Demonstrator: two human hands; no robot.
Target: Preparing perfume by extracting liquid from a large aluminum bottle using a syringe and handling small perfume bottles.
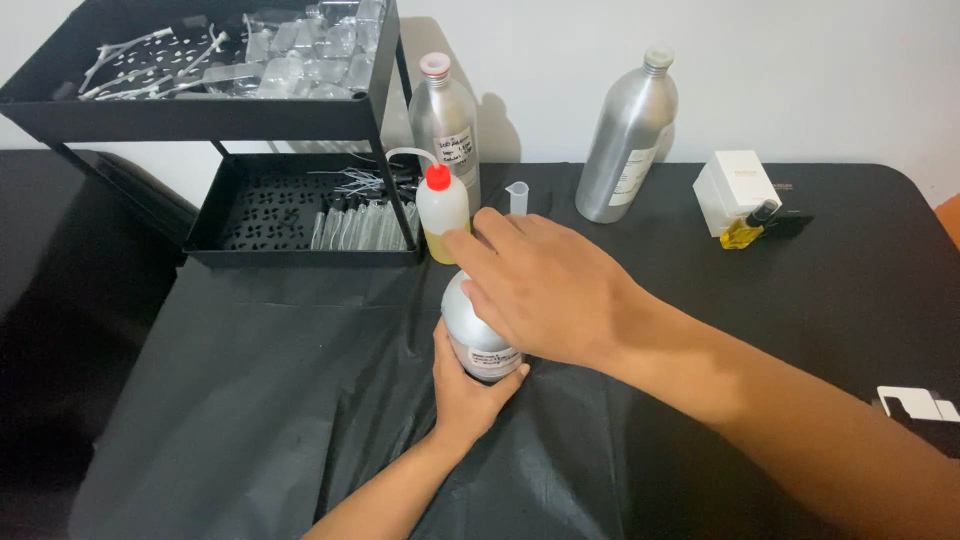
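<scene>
Silver aluminium bottle [478, 338], round-shouldered and matt grey, with a white label low on its side; stands upright at the centre of the frame on a black plastic sheet [280, 400] spread over the table. Top and neck hidden beneath the right hand, so cannot tell whether capped or open.

Left hand [468, 385] coming up from the bottom centre, wrapped around the lower body of the bottle, thumb on the left side, fingers curled round the right at the label; a firm, closed hold. Right hand [540, 285] reaching in from the lower right, palm down, resting over the bottle's top; fingers bent and loosely gathered, index fingertip pointing to the upper left. Whether pinching a cap underneath, cannot tell.

Just behind the bottle, a small squeeze bottle [442, 212] with a red cap, a bent white spout and yellow liquid. Beside it, a small clear measuring cup [517, 197]. Further back against the white wall, two more aluminium bottles: one with a pink-rimmed cap [445, 125] at upper centre, one tilted-looking with a grey cap [628, 135] to its right. Right of those, a small white box [735, 190] and, touching it, a small glass bottle of yellow liquid [745, 230] with a black top.

Upper left of the frame, a black two-tier rack [200, 120]: clear small bottles and thin white tubes on the upper tray, clear vials lying in a row on the lower. At the right edge, low, a white card [915, 403].
</scene>
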